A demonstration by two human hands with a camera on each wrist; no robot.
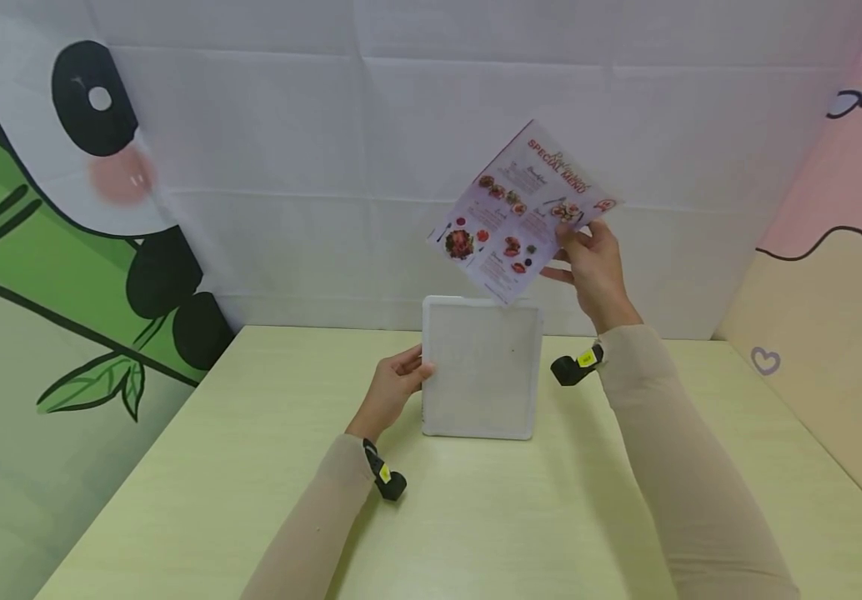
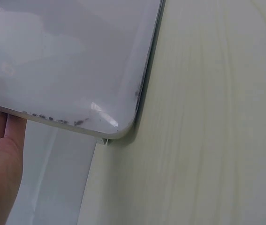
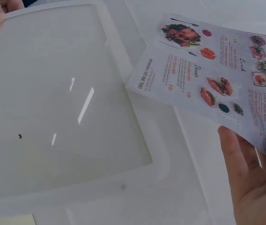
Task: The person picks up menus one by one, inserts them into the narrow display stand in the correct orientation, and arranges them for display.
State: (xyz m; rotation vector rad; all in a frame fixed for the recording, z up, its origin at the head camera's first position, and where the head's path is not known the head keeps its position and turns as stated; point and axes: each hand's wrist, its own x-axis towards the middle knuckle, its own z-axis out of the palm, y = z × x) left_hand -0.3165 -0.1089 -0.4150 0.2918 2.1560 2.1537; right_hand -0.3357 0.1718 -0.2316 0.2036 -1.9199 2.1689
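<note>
Near the back of the table, a white rectangular display frame (image 1: 480, 367) with rounded corners and a clear front panel stands upright. My left hand (image 1: 388, 390) holds its left edge, thumb on the front and fingers behind. Dark scuffs mark the frame's edge (image 2: 79, 123) in the left wrist view. To the upper right, my right hand (image 1: 594, 271) pinches a printed menu sheet (image 1: 502, 212) by its right side, with the thumb on the printed face. The sheet is tilted in the air, and its lowest corner overlaps the frame's top edge in the head view.
A pale wood-grain table (image 1: 251, 467) runs under both arms. Behind it hangs a creased white cloth (image 1: 311, 150). Painted cartoon walls stand on the left (image 1: 18, 467) and right (image 1: 844, 358). Each wrist wears a small black camera.
</note>
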